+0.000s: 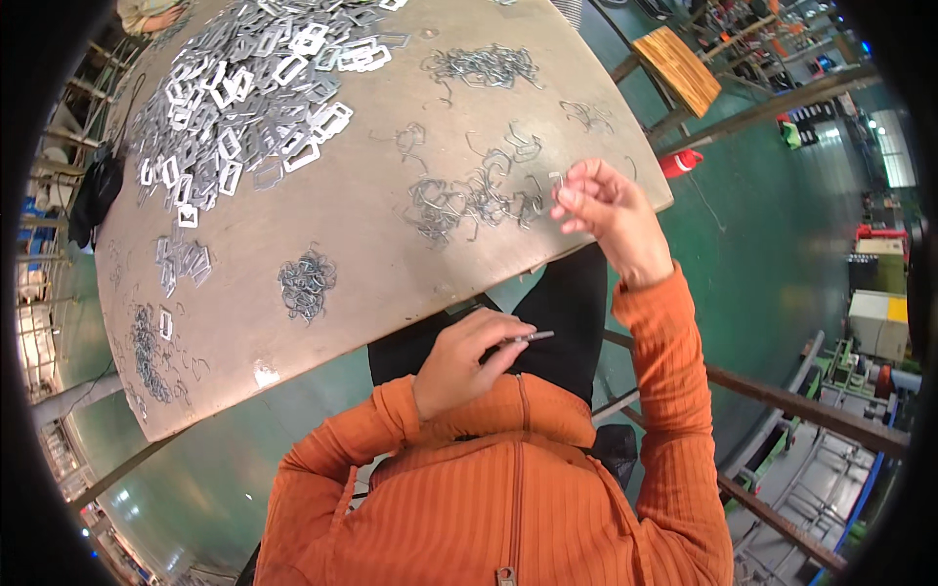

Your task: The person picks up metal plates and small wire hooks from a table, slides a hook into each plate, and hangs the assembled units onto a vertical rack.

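My left hand (pixel 472 354) is closed over my lap, pinching a small flat metal plate (pixel 532 337) seen nearly edge-on. Above the table's right front corner, my right hand (pixel 604 207) pinches a thin bent wire hook (pixel 556 179) between thumb and fingers. Just left of that hand lies a loose pile of wire hooks (pixel 474 200) on the metal table (pixel 381 264). A big heap of flat metal frame plates (pixel 234 107), each with a rectangular opening, covers the far left of the table.
More wire hooks lie in a far pile (pixel 486 66), a front clump (pixel 306 285) and a left-edge heap (pixel 149 352). A few plates (pixel 183 262) sit apart. Beyond the right edge are a red bottle (pixel 681 162) and a wooden stool (pixel 676 70). Another person's hand (pixel 161 18) is at the far left.
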Demonstrator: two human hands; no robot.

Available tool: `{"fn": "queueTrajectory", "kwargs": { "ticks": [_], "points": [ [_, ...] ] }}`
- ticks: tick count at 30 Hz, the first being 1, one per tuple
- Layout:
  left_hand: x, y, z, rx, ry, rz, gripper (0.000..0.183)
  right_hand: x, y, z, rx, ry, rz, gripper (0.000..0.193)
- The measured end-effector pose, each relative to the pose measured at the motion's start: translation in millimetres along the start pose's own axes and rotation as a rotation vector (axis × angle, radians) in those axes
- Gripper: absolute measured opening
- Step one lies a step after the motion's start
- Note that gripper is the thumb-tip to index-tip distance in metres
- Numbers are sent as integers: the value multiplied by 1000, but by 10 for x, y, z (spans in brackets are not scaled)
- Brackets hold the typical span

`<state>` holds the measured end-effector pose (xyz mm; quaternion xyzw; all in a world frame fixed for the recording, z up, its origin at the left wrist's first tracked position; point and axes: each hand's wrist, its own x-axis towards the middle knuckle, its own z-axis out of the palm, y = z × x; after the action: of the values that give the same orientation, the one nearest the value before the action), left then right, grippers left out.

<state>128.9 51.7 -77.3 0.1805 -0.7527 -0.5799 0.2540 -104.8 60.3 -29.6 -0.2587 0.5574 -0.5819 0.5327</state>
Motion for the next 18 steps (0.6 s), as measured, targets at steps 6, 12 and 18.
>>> {"fn": "queueTrajectory", "kwargs": {
  "ticks": [6, 12, 18],
  "points": [
    [-13, -58, 35, -37, 59, -12, 17, -453, 47, 71, -105, 117, -49, 18],
    [46, -168, 92, -68, 64, 14, 19, 535, 267, -440, -490, 70, -97, 19],
    [89, -348, -12, -42, 1, 28, 19, 1606, 99, -333, -1300, 90, -394, 43]
  ]
}}
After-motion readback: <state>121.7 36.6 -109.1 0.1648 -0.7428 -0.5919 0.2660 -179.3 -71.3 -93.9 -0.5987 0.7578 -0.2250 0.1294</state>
